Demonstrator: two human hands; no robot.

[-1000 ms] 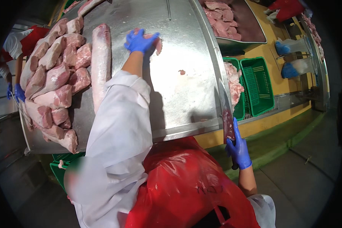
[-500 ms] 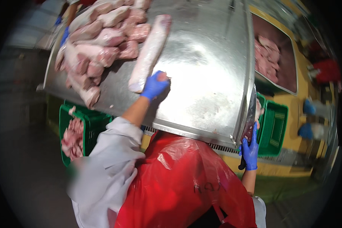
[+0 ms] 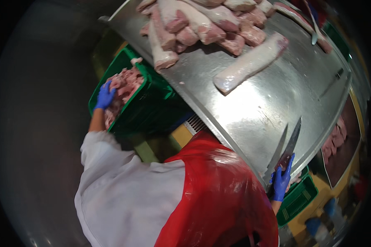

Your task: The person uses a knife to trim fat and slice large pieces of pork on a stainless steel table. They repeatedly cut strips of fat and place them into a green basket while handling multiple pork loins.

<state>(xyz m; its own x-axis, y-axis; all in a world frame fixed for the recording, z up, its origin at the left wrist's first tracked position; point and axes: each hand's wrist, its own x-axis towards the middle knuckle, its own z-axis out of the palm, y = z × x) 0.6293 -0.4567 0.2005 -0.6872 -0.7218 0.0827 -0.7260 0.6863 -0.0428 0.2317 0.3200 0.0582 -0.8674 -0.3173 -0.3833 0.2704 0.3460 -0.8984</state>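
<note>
My left hand [image 3: 105,96], in a blue glove, is over a green crate [image 3: 137,92] beside the table. Its fingers are stretched out against the pile of pink meat trimmings [image 3: 123,88] inside, and I see no separate piece gripped in them. At the table's near right corner my right hand [image 3: 281,181], also gloved in blue, is closed around a knife [image 3: 292,142]. The long blade points away from me over the metal surface. A long pale piece of meat [image 3: 251,64] lies alone on the table, apart from both hands.
Several pale meat pieces [image 3: 206,20] are heaped at the table's [image 3: 243,119] far left. Another knife [image 3: 332,84] and a long meat strip [image 3: 294,16] lie to the right. Past the right edge are a second green crate [image 3: 299,201] and a bin of meat [image 3: 348,160].
My left hand has moved from beside the long meat piece, where it held a small pink bit, left to the crate. My view has turned left. The knife stays in my right hand.
</note>
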